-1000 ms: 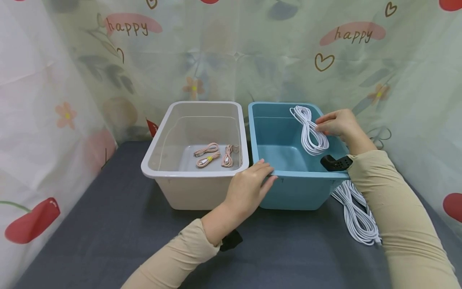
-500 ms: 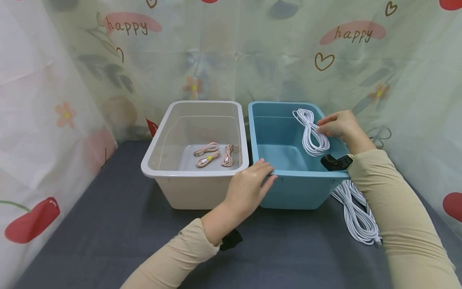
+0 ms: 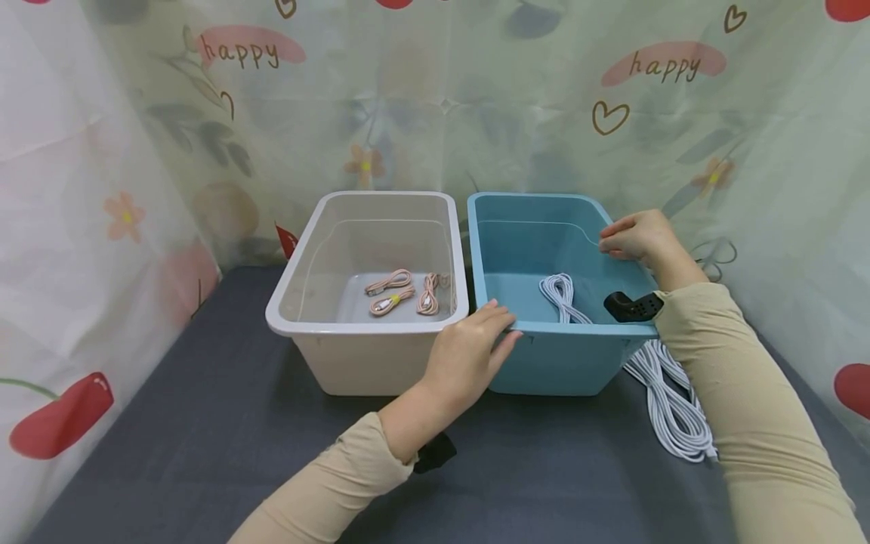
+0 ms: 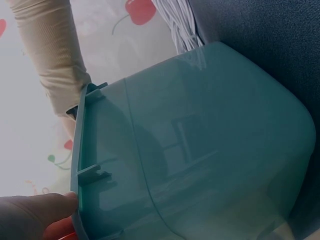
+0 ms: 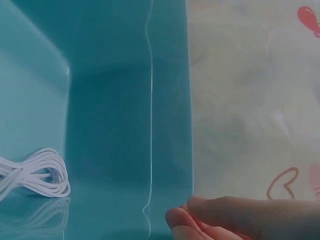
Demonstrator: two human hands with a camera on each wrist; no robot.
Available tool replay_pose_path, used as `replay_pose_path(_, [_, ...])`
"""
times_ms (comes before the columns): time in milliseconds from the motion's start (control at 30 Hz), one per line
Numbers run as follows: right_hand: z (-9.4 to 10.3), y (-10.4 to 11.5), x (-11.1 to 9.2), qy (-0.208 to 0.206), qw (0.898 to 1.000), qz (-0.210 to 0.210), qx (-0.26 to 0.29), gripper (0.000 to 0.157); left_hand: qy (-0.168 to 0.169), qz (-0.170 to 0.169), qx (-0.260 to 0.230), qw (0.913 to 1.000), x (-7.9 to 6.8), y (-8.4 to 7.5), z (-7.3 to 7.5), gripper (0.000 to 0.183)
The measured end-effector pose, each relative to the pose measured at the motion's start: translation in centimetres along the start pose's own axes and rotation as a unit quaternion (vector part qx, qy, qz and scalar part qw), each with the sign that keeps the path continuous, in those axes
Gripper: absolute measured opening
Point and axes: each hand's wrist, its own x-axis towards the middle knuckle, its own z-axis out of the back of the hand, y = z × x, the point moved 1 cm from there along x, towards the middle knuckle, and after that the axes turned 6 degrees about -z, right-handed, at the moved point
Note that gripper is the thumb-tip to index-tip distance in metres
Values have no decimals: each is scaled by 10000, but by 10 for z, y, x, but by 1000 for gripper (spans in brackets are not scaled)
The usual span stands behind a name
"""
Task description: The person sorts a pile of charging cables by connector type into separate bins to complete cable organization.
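A coiled white cable [image 3: 563, 297] lies on the floor of the blue plastic bin [image 3: 564, 328], partly hidden by the front wall. My right hand [image 3: 639, 236] is over the bin's right side with nothing in its fingers, which hang loosely bent. In the right wrist view the same white cable [image 5: 45, 172] lies well apart from the fingertips [image 5: 177, 217]. My left hand [image 3: 469, 351] grips the blue bin's front rim near its left corner. The left wrist view shows the thumb [image 4: 55, 206] against the outside of that rim.
A beige bin [image 3: 367, 328] stands just left of the blue one, with several small pink cables [image 3: 393, 304] inside. More coiled white cable [image 3: 673, 408] lies on the dark table [image 3: 204, 453] to the right, partly behind the right sleeve. A patterned curtain [image 3: 421, 91] hangs behind.
My right hand has let go of the white cable, which has dropped from beside the fingers to the blue bin's floor. The left hand has stayed at the rim.
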Motion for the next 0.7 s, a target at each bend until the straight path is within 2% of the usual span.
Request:
replay_pose_path(167, [2,-2,0,77,10000,53,-4,40,-1,16,-31,10000,0,0,0,19])
replay_pose_path(467, [20,-6,-7,970,9936,122,574,58,26,-6,3,10000,-1,0,-1,19])
replay_pose_path(567, [28,-6,-13,1077,9917,232,656,62,10,-3,21,10000,-1,0,-1,19])
replay_pose_path(700, [35,-5,-23,1024,9919,474,587,65,-11,-4,15,10000,-1,0,0,19])
